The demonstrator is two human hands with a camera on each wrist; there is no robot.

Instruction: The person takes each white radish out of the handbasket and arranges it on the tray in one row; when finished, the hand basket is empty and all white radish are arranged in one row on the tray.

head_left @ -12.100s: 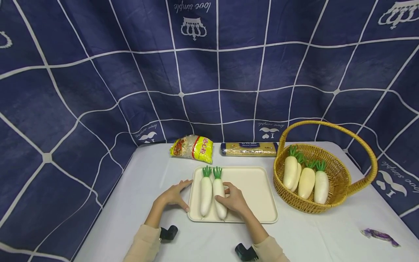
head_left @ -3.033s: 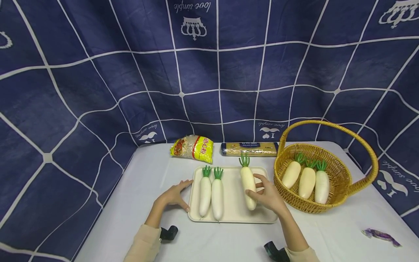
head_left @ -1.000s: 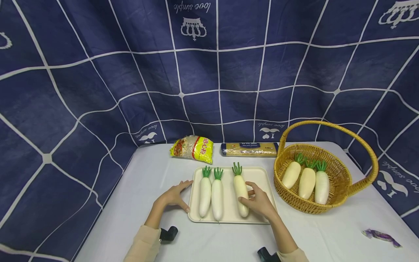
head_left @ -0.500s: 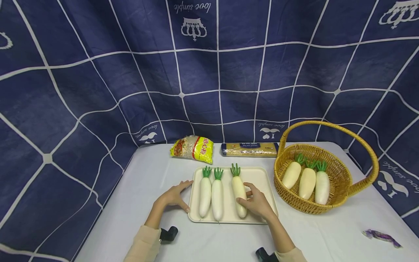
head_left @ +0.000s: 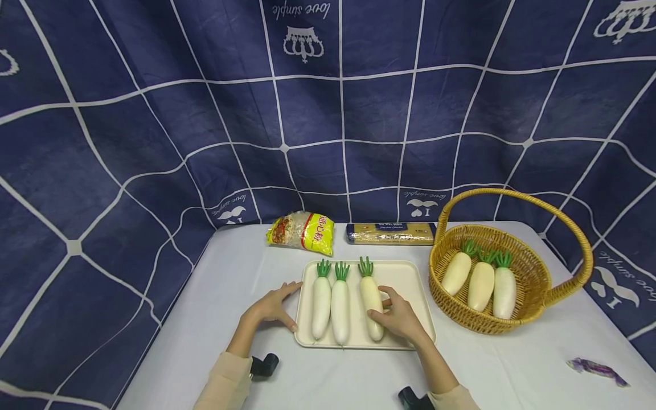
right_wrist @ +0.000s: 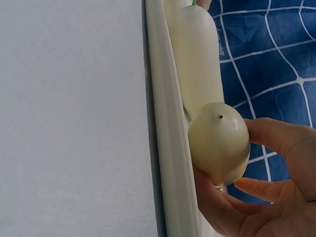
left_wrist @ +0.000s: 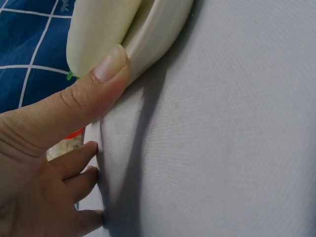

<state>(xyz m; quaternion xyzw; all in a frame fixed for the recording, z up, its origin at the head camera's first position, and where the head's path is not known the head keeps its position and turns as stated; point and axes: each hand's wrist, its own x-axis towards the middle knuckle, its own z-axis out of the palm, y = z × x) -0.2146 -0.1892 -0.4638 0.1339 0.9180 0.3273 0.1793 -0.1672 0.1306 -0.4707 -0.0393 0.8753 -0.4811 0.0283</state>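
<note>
My right hand (head_left: 400, 319) grips a white radish (head_left: 371, 302) with a green top, thumb on one side and fingers on the other; the right wrist view shows the radish's tip (right_wrist: 219, 136) toward the camera. The radish is in the cream tray (head_left: 410, 285), with a gap to its left. Two slimmer white radishes lie side by side there, a left one (head_left: 321, 307) and a right one (head_left: 340, 310). My left hand (head_left: 271, 307) spreads along the tray's left edge; in the left wrist view its thumb (left_wrist: 94, 89) touches the rim, with the fingers fairly straight.
A wicker basket (head_left: 538, 302) with a tall handle stands right of the tray, holding three white radishes (head_left: 480, 287). Behind the tray lie a yellow food bag (head_left: 302, 232) and a long golden packet (head_left: 390, 233). A purple wrapped candy (head_left: 597, 370) lies at front right.
Earlier my right hand was on the second slim radish; since then a radish has come from the basket to the tray. Over the last second it has shifted slightly left. My left hand stays put.
</note>
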